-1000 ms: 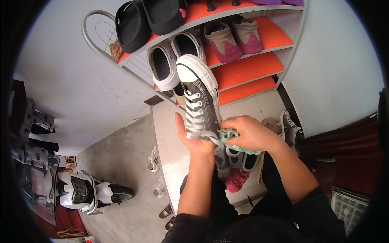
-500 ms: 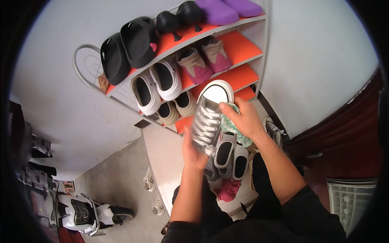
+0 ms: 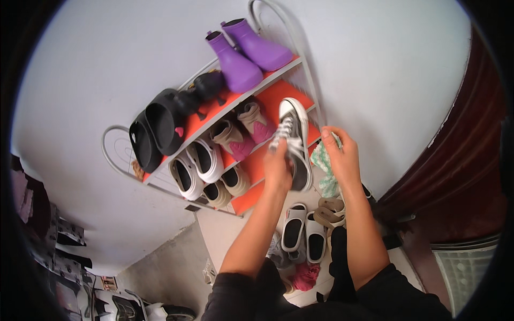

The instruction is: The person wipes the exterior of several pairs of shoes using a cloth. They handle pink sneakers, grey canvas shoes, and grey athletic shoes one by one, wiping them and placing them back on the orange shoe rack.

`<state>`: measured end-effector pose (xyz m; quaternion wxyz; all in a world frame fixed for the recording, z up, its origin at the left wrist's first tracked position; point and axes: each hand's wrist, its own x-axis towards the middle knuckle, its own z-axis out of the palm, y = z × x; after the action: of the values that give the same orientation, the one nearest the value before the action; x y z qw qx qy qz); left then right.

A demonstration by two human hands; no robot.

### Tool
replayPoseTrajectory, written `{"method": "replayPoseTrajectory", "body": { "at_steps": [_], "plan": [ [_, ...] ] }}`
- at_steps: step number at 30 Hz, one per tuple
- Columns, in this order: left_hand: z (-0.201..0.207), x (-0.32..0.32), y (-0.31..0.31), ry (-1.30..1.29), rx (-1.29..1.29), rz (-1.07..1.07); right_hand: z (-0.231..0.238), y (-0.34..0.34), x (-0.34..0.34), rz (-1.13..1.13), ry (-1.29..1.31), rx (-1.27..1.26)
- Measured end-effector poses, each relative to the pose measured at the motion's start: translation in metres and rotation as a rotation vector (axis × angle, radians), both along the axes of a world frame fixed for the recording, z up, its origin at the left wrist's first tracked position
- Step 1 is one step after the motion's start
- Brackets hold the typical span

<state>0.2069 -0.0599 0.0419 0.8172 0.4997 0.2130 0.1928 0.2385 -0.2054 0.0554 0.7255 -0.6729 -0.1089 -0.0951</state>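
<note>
My left hand grips a grey canvas sneaker with white laces and a white toe cap. The sneaker is held up in front of the shoe rack's right part, toe toward the shelves. Beside it, my right hand is closed on a green and white cloth, which hangs down apart from the shoe. The shoe rack has orange shelves. Purple boots, black heeled shoes and black clogs stand on its top shelf; white clogs and beige-pink shoes sit below.
On the floor near my legs lie grey slip-ons, brown-soled sandals and a crumpled red cloth. A dark red curtain-like surface borders the right. A white motor scooter stands at lower left.
The sneaker has moved forward and right toward the rack and turned, now in my left hand alone. My right hand with the cloth has drawn away from it. The view has shifted too.
</note>
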Motion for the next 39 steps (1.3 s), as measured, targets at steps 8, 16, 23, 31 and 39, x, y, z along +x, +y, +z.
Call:
{"method": "replayPoseTrajectory", "body": {
  "at_steps": [8,16,23,31,39],
  "plan": [
    [0.007,0.169,0.049,-0.043,0.071,0.07,0.025,-0.016,-0.003,0.084,-0.011,0.186],
    [-0.018,0.148,0.008,0.077,1.839,0.075,0.027,-0.026,0.004,0.039,0.036,0.315],
    [-0.03,0.155,0.034,0.02,1.767,-0.059,0.03,-0.011,-0.005,0.156,0.124,0.311],
    [-0.04,0.134,0.056,-0.253,1.798,0.187,0.027,-0.012,0.0,-0.002,0.114,0.225],
    [-0.15,-0.056,0.025,-0.008,1.214,-0.03,0.008,-0.02,0.016,0.057,0.515,0.889]
  ]
}}
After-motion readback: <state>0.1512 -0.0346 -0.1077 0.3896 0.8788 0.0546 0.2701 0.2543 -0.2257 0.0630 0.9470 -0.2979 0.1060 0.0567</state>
